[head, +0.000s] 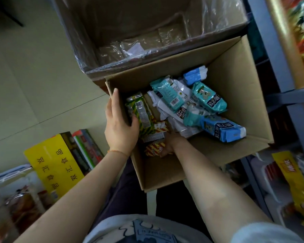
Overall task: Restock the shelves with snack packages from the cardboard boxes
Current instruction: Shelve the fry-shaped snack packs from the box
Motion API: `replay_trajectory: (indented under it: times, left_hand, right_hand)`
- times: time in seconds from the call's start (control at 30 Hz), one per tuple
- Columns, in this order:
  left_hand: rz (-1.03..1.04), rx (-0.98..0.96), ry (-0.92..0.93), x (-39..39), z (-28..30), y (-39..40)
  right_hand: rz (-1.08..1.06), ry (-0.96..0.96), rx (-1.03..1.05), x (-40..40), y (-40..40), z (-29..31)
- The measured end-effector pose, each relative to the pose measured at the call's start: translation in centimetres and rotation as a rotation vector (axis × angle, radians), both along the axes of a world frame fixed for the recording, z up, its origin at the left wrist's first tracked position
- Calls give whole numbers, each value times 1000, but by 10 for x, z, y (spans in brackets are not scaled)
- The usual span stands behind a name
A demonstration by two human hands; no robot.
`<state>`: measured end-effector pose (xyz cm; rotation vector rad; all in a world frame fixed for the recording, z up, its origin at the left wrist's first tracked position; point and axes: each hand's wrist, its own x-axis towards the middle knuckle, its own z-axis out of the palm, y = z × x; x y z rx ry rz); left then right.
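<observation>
The left hand (120,128) is gripping the left wall of the open cardboard box (235,71), fingers lying straight along the outside and the thumb hooking inside against a green-and-yellow striped snack package (141,114). The right hand (167,146) is reaching deep into the box, its fingers curling around a red-and-yellow striped package (154,149), though they are mostly hidden beneath it. Teal and blue snack packages (207,99) are lying piled at the box's far side; the shelves (274,71) at right are blurring out.
</observation>
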<state>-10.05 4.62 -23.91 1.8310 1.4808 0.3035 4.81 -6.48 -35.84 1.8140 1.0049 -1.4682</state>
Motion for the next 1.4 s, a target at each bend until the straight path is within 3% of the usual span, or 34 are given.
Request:
replay_trajectory:
  times: [0.3,0.47,0.6,0.73,0.83,1.0,1.23,1.4]
  left_hand:
    - [-20,17,22,4,-1,1]
    - [-188,189,236,3,13,4]
    - [-208,9,71,30,51,-12]
    - [-101,-737,-583,82,116,-33]
    - [-139,-959,-857,110,147,-47]
    - [-248,-1099,-819,137,197,-88]
    - [-459,-1155,-787,173,268,-189]
    - [-663,-1046,-816,202,311,-251]
  right_hand:
    - [-194,-42,-2,2,2,26]
    - [-806,185,210,26,-1,107]
    - [-1283,306,647,40,-13,190]
    - [-1126,71,1225,29,-41,259]
    - [-1198,108,1455,32,-69,297]
    - [-1566,108,1506,62,-126,340]
    - [-1627,131,1594,80,-224,404]
    - [-1520,109,1697,83,-300,450]
